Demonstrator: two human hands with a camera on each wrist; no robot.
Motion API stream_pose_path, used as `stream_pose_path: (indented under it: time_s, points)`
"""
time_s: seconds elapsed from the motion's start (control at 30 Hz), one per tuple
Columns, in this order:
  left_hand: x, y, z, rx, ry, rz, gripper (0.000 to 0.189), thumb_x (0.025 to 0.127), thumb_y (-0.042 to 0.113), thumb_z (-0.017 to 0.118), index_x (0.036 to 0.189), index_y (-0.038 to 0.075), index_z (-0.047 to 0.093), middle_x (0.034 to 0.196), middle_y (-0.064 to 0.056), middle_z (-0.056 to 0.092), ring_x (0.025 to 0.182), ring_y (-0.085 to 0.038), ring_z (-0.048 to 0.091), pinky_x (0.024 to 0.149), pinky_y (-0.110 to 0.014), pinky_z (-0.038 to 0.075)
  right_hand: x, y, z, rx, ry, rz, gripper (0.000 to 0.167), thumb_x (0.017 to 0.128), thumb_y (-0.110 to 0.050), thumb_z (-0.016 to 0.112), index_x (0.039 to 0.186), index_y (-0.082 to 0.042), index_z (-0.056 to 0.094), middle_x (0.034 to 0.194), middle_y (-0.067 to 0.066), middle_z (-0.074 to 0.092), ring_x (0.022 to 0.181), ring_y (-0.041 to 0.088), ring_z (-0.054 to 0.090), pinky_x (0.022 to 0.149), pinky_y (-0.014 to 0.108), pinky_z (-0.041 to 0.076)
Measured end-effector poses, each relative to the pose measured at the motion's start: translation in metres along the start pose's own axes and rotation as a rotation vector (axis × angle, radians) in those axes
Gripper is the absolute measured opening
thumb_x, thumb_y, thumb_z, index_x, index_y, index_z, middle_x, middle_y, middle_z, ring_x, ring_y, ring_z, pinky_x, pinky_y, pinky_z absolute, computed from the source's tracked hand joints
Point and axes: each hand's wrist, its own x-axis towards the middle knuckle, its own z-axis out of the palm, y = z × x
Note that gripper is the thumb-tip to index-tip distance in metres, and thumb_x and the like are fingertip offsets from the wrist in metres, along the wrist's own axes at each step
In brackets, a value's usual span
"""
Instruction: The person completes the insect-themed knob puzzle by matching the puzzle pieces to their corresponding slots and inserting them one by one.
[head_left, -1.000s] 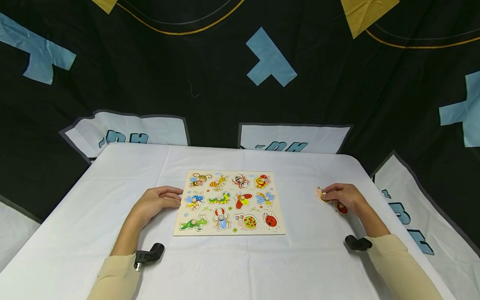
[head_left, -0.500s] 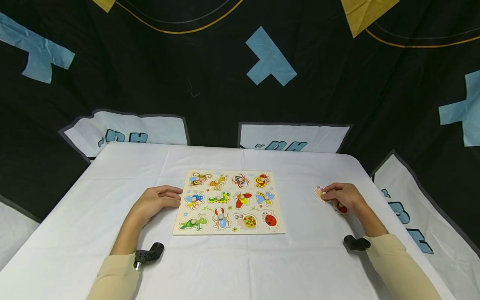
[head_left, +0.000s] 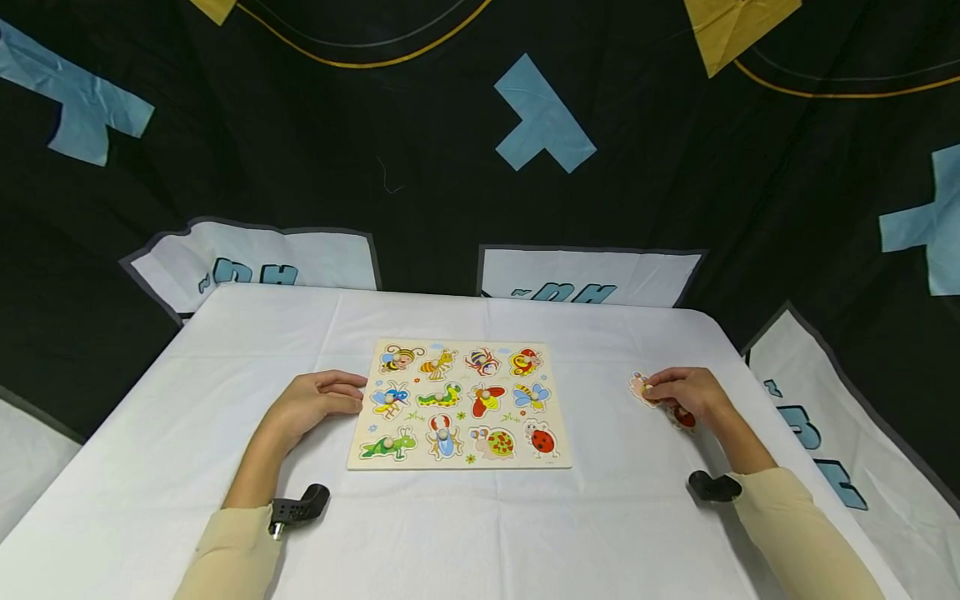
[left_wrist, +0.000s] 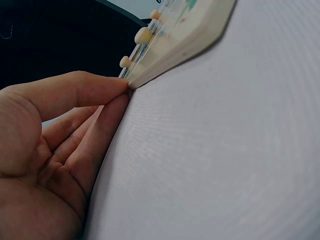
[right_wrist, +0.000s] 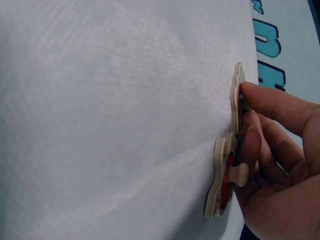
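A wooden insect puzzle board lies flat on the white table, its knobbed pieces set in rows. At its bottom right, the snail and ladybug pictures show no knobs. My left hand rests on the cloth, thumb and fingertips touching the board's left edge. Far to the right, my right hand pinches a pink snail-like piece between thumb and forefinger; its knob is mostly hidden by the fingers. Right under that hand lies a red ladybug piece with its knob up, partly covered in the head view.
White cloth covers the table, whose far edge meets a black curtain with blue and yellow patches. Black wrist devices sit at both sleeves. The table's right edge runs close beside the right forearm.
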Motion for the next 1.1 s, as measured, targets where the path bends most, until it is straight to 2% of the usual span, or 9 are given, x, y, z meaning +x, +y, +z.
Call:
stream_pose_path:
  time_s: [0.53,0.67,0.8,0.9,1.1]
  points:
    - [-0.001,0.000,0.000,0.008,0.009,-0.007,0.053,0.083,0.019,0.082,0.132,0.007,0.066,0.109,-0.007,0.077,0.096,-0.005,0.068,0.086,-0.018,0.046,0.000,-0.004,0.002,-0.055,0.043,-0.019,0.033,0.084,-0.022,0.081,0.107,0.000,0.075,0.077,-0.006,0.065,0.071,0.013,0.057,0.059,0.030,0.047]
    - [0.000,-0.001,-0.001,0.027,0.014,-0.013,0.051,0.083,0.021,0.081,0.131,0.008,0.067,0.110,-0.005,0.077,0.098,-0.007,0.068,0.091,-0.024,0.045,-0.001,-0.010,0.004,-0.044,0.024,-0.012,0.035,0.085,-0.024,0.080,0.111,0.000,0.074,0.078,-0.004,0.063,0.071,0.014,0.055,0.059,0.031,0.046]
    - [0.001,-0.002,-0.002,0.046,0.019,-0.022,0.050,0.084,0.022,0.081,0.130,0.010,0.068,0.110,-0.004,0.076,0.101,-0.009,0.066,0.098,-0.033,0.041,-0.001,-0.019,0.007,-0.075,0.005,-0.034,0.036,0.086,-0.026,0.079,0.113,-0.002,0.074,0.092,0.001,0.068,0.079,0.017,0.057,0.066,0.031,0.048]
    - [0.001,-0.002,-0.001,0.047,0.023,-0.025,0.050,0.084,0.022,0.080,0.130,0.010,0.068,0.110,-0.004,0.077,0.101,-0.009,0.066,0.100,-0.036,0.040,-0.001,-0.025,0.011,-0.098,0.000,-0.065,0.036,0.086,-0.026,0.079,0.113,-0.003,0.075,0.101,0.006,0.072,0.085,0.017,0.060,0.072,0.031,0.051]
    - [0.001,0.000,-0.001,0.042,0.016,-0.031,0.051,0.083,0.022,0.081,0.131,0.010,0.067,0.110,-0.004,0.077,0.102,-0.010,0.066,0.099,-0.036,0.041,-0.003,-0.039,0.023,-0.079,-0.022,-0.097,0.031,0.086,-0.022,0.079,0.109,-0.003,0.076,0.101,0.006,0.074,0.084,0.016,0.064,0.077,0.030,0.055]
